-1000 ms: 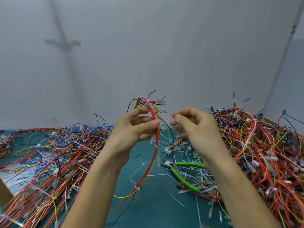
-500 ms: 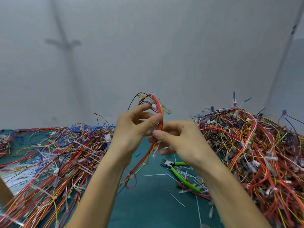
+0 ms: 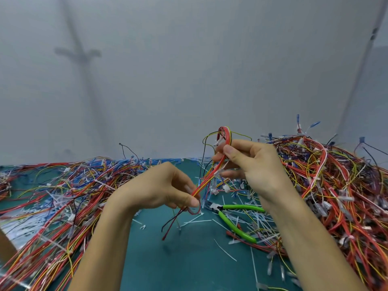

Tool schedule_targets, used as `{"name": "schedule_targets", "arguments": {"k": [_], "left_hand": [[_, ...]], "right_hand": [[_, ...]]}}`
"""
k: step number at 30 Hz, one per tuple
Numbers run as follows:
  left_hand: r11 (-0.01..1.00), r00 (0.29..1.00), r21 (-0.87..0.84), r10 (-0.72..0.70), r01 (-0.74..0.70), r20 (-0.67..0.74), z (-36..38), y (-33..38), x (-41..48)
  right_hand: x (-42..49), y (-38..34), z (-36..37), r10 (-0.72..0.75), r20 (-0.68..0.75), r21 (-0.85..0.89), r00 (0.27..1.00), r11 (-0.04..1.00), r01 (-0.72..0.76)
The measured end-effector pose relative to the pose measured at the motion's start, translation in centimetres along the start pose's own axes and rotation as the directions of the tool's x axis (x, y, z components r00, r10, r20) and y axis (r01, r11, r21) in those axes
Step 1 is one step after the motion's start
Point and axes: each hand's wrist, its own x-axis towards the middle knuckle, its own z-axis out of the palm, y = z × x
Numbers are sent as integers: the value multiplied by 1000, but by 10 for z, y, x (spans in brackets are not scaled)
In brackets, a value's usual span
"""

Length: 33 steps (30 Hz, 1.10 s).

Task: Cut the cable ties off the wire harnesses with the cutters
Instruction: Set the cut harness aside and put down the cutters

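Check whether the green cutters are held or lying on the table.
On the table. The cutters lie untouched; left hand and right hand hold a harness.

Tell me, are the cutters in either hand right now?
No, the green-handled cutters lie on the mat while the left hand and right hand both hold a wire harness.

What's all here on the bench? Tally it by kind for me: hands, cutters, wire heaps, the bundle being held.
Hands: 2 (left hand, right hand)
Green-handled cutters: 1
Held wire harness: 1, pinched by both hands
Wire heaps: 2 (left heap, right heap)
Total: 6
Cut tie scraps: too many to count.
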Motion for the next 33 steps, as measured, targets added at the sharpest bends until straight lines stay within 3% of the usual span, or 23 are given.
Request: {"name": "schedule_targets", "arguments": {"k": [3,7,12,19,23,26,30,33], "left_hand": [[1000,1000,-10,-13,13,-11,-2,-2,1],[972,986,-227,29,-66,-164,-3,-2,2],[818,910,-530,-17,-226,-414,-1,2,5],[644,808,-646,-73,-410,-585,-2,8,7],[573,789,-662,-43,-482,-612,-2,11,7],[616,803,-638,-16,-462,-596,-2,7,8],[871,892,-404,80,-279,-444,-5,-5,6],[877,952,-412,142,-248,-273,-4,-8,7]], "right_hand": [[1,0,-1,-8,-6,7,1000,1000,8],[1,-3,-4,-56,-24,9,998,998,56],[1,-4,-4,-59,2,38,998,998,59],[2,-1,-3,-49,10,93,999,994,48],[2,-1,-6,-58,18,85,998,995,56],[3,-2,-7,-91,13,44,996,995,90],[4,-1,-6,-174,8,-31,985,984,174],[5,4,-1,-188,59,-93,980,977,193]]}}
